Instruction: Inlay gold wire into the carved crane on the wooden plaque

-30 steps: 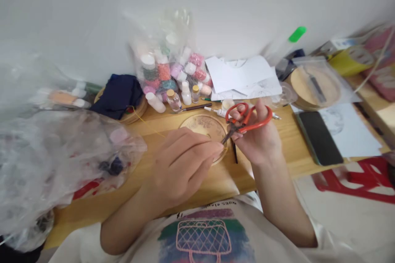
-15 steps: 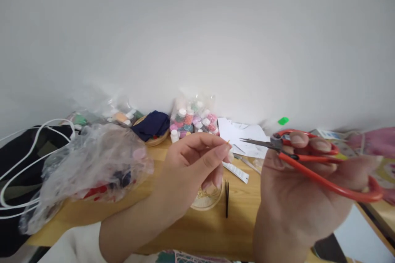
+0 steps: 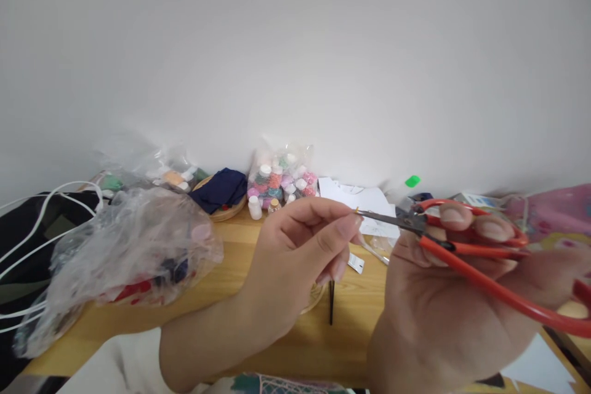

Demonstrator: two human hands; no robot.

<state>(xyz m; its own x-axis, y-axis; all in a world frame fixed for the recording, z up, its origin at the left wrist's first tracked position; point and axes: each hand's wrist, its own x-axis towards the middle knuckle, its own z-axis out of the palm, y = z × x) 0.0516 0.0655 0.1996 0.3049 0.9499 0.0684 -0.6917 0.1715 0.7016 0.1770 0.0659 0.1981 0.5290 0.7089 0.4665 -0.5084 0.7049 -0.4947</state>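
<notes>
Near the middle, my left hand (image 3: 300,258) pinches a tiny yellow piece (image 3: 357,210) between thumb and forefinger. My right hand (image 3: 452,301), palm up, has its fingers in the handles of red-handled scissors (image 3: 480,250). The scissor blades point left, and their tip is at the yellow piece by my left fingertips. Behind and below my left hand, a round shallow dish (image 3: 314,299) shows only in part. Beside it on the wooden table (image 3: 355,345) lies a thin black tool (image 3: 331,303).
A crumpled clear plastic bag (image 3: 133,246) and white cable (image 3: 44,197) are at the left. Farther back are a basket with dark blue cloth (image 3: 219,191), a bag of small jars (image 3: 281,175), white papers (image 3: 351,197) and a small tube (image 3: 356,263). Pink fabric (image 3: 554,212) is at the right.
The scissor tip and my left fingertips have come together; before, a gap lay between them. My left hand has moved slightly right. The background has shifted slightly left.
</notes>
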